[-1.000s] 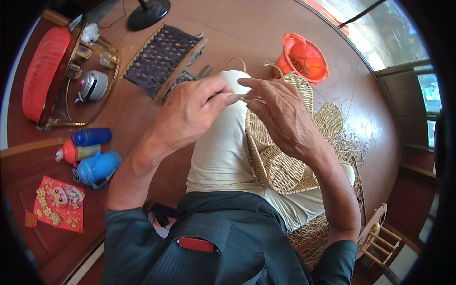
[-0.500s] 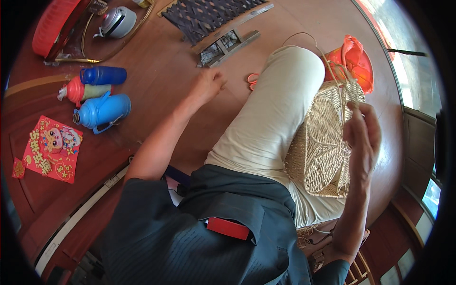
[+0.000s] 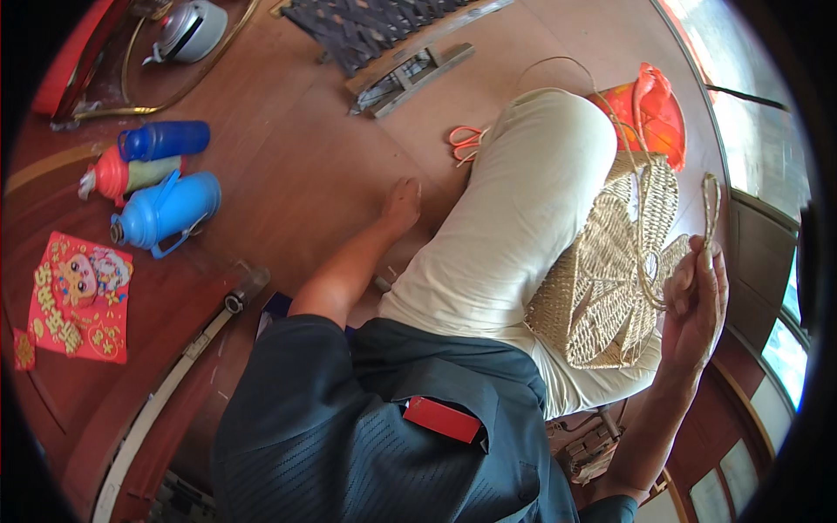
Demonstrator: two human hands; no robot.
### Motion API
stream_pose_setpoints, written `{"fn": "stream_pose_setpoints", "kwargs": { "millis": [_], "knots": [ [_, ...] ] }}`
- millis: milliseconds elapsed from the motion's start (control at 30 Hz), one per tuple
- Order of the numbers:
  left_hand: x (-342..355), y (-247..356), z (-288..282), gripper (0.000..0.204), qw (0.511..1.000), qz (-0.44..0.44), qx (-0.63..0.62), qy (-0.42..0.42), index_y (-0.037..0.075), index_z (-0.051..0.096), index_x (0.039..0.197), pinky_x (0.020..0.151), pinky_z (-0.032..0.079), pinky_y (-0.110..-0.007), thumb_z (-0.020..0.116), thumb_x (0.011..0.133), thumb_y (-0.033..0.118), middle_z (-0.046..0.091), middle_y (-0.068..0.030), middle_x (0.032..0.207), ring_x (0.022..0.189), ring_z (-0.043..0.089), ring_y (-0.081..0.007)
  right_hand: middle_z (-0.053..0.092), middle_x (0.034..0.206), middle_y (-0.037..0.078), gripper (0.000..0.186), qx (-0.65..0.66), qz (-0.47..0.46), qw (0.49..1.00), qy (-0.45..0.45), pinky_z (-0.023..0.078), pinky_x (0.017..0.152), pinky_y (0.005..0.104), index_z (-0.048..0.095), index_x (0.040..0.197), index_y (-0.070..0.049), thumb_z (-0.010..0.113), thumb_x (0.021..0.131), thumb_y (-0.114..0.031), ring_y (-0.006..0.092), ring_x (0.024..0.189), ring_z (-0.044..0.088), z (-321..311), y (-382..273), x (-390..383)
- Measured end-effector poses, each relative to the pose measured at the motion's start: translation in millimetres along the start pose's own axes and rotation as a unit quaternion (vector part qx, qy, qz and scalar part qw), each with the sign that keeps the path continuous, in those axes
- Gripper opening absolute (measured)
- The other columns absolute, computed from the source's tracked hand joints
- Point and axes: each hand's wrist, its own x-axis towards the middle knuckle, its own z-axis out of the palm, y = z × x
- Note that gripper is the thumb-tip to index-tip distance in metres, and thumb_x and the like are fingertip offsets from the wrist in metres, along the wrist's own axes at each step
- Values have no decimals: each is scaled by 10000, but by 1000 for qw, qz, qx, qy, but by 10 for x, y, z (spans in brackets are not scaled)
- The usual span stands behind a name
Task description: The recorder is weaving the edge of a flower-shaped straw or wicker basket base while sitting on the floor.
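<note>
A woven straw basket [image 3: 558, 292] with petal-shaped panels lies on my right thigh, its patterned side facing up. My right hand [image 3: 695, 309] is raised beside its right edge, closed on a twisted straw cord [image 3: 712, 205]. One loop of the cord stands above my fingers; another length hangs over the basket and arcs up past my knee. To the left of my leg, my left hand [image 3: 403, 207] is over the floor, fingers stretched out, with nothing seen in it. Beyond it are orange-handled scissors [image 3: 466, 138], partly hidden behind my knee.
An orange-red bag-lined bucket [image 3: 663, 122] stands beyond the basket. Blue and red vacuum flasks [image 3: 179, 205] and a red decorated card [image 3: 83, 296] are at left. A silver kettle [image 3: 193, 33] sits far left, and a stool with a dark woven seat [image 3: 375, 30] is ahead.
My right hand has moved right and down, drawing the cord into a loop away from the basket. My left hand has shifted downward in the picture. The whole view has turned slightly.
</note>
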Motion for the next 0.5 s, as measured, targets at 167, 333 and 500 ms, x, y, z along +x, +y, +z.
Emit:
{"fn": "stream_pose_setpoints", "kwargs": {
  "millis": [167, 333, 500],
  "knots": [
    [875, 734, 71, 131, 976, 180, 29, 117, 41, 720, 1082, 998, 582, -522, 659, 969, 70, 704, -206, 1004, 1045, 714, -425, 641, 813, -21, 194, -47, 42, 998, 28, 287, 531, 202, 716, 1245, -38, 642, 1146, -189, 29, 609, 414, 154, -98, -111],
    [1437, 1050, 316, 130, 973, 138, 186, -11, 32, 717, 1078, 973, 579, -507, 672, 971, 92, 710, -203, 1001, 1028, 716, -416, 678, 859, -10, 186, -14, 102, 995, 14, 328, 582, 192, 710, 1229, -30, 637, 1147, -180, 19, 649, 428, 227, -52, -59],
    [1553, 882, 501, 139, 966, 107, 222, -78, 23, 715, 1074, 949, 576, -492, 684, 974, 114, 715, -200, 999, 1011, 718, -407, 698, 881, -16, 214, 11, 121, 993, -10, 350, 618, 191, 712, 1230, -24, 648, 1142, -208, 8, 684, 455, 157, 42, 10]
  ]
}}
